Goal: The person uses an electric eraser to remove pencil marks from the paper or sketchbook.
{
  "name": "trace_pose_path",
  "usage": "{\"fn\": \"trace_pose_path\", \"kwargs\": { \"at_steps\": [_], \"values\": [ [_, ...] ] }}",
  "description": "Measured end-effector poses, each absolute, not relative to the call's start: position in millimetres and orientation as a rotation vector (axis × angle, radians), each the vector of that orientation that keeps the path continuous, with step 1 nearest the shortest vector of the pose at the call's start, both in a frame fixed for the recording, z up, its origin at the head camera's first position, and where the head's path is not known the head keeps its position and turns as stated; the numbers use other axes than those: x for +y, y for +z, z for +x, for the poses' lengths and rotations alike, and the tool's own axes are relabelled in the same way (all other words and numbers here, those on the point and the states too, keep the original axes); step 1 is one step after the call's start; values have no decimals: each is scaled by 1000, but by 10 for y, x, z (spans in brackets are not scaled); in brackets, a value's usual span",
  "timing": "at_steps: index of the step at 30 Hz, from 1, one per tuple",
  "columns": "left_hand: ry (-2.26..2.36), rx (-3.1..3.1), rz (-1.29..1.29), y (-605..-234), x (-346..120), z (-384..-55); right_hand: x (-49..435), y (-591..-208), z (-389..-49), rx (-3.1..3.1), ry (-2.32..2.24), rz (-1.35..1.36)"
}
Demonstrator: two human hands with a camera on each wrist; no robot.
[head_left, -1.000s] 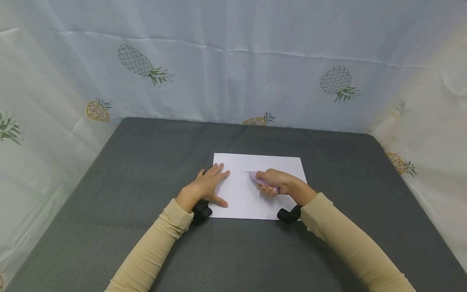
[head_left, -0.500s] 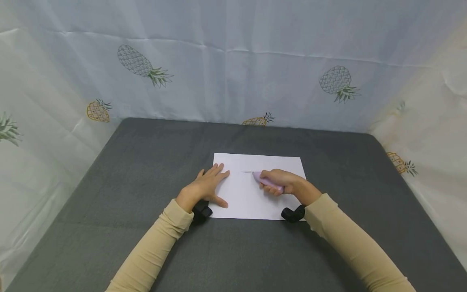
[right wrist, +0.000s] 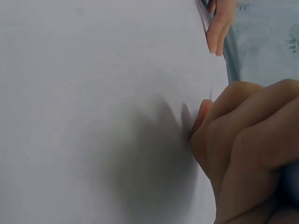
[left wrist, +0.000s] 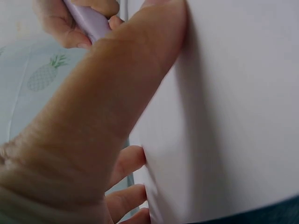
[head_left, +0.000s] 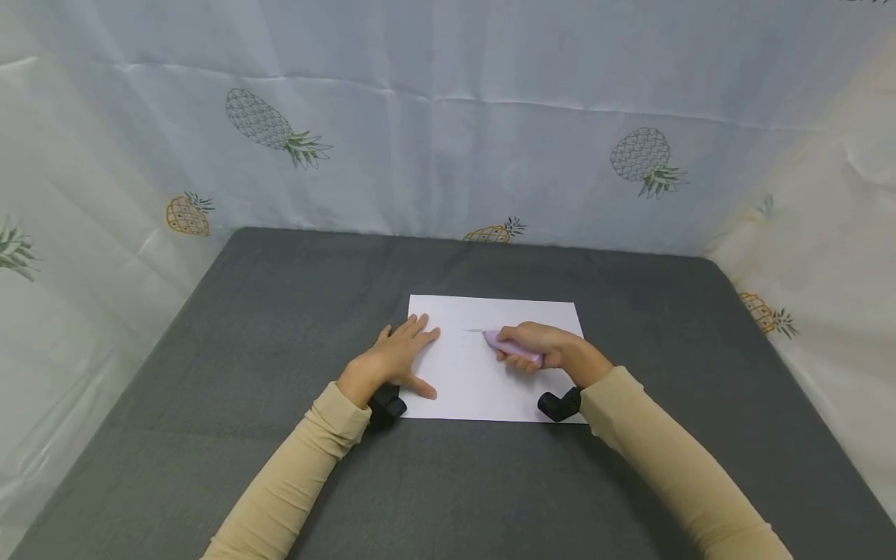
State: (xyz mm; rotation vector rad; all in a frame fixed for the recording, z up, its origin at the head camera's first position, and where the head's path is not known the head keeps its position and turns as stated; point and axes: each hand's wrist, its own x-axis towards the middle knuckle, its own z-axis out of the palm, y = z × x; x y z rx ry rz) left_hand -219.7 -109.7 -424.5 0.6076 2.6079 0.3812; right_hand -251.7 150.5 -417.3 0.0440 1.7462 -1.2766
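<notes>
A white sheet of paper (head_left: pixel 462 389) lies on the dark grey table. My left hand (head_left: pixel 395 356) rests on its left edge with fingers spread, holding nothing. In the left wrist view the left thumb (left wrist: pixel 140 51) crosses in front of the paper. My right hand (head_left: pixel 535 346) grips a light purple, thick-bodied handheld tool (head_left: pixel 509 348), its thumb along the top. The tool's narrow tip meets the paper at the right end of a short thin grey line (head_left: pixel 471 330). In the right wrist view curled fingers (right wrist: pixel 247 135) hide the tool; its exact kind cannot be made out.
The table (head_left: pixel 315 295) extends around the paper on all sides. White cloth (head_left: pixel 434 155) printed with pineapples hangs behind and at both sides. Black wrist-worn devices (head_left: pixel 560 405) sit under both wrists, overlapping the paper's lower corners.
My right hand and the purple tool have shifted slightly to the right since a second ago, and the visible grey line reaches a little farther right. The left hand has stayed in place.
</notes>
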Motion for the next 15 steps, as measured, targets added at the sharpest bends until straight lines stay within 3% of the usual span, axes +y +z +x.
{"fn": "trace_pose_path", "kwargs": {
  "at_steps": [15],
  "values": [
    [407,2617,610,-4250,-1112,-2184,1419,-4150,-2516,1750,-1296,78]
  ]
}}
